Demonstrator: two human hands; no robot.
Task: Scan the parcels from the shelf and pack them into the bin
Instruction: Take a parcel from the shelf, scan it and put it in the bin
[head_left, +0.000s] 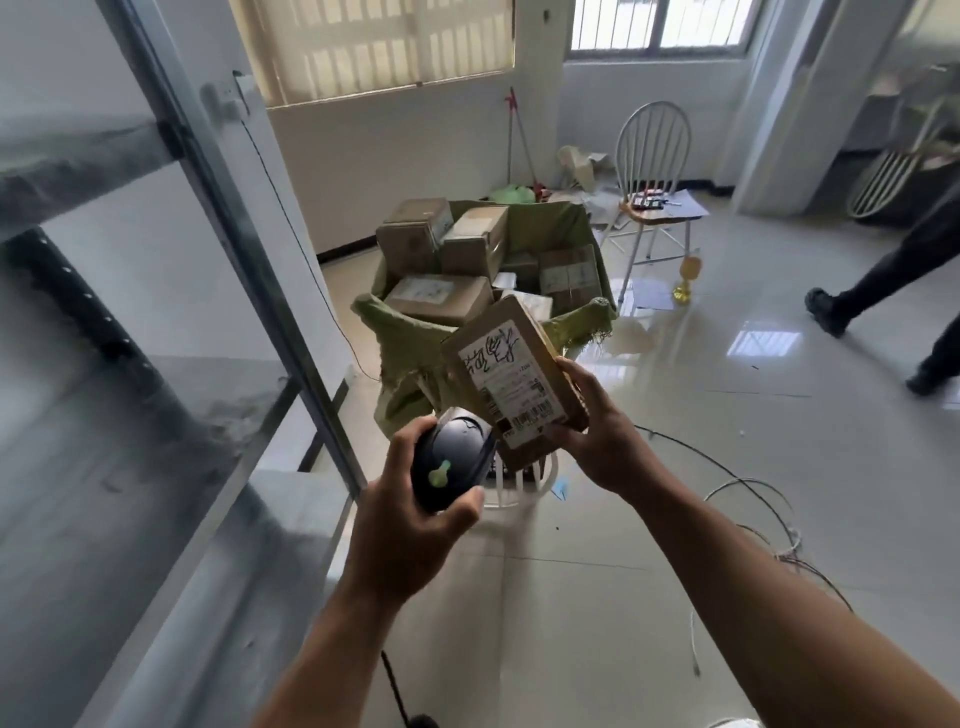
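My left hand (410, 525) grips a black handheld scanner (453, 457) with a green button, its head pointing at the parcel. My right hand (597, 431) holds a flat brown cardboard parcel (511, 374) by its right edge, the white shipping label with barcodes facing me. Scanner and parcel nearly touch at the label's lower corner. Behind them stands the bin (571, 228), lined with green cloth and holding several brown boxes (441, 299). The metal shelf (156, 312) runs along the left side.
A white chair (652, 156) with small items on its seat stands behind the bin. A person's legs (883, 291) cross at the right. Loose cables (769, 519) lie on the shiny tiled floor to my right. A mop (519, 140) leans on the back wall.
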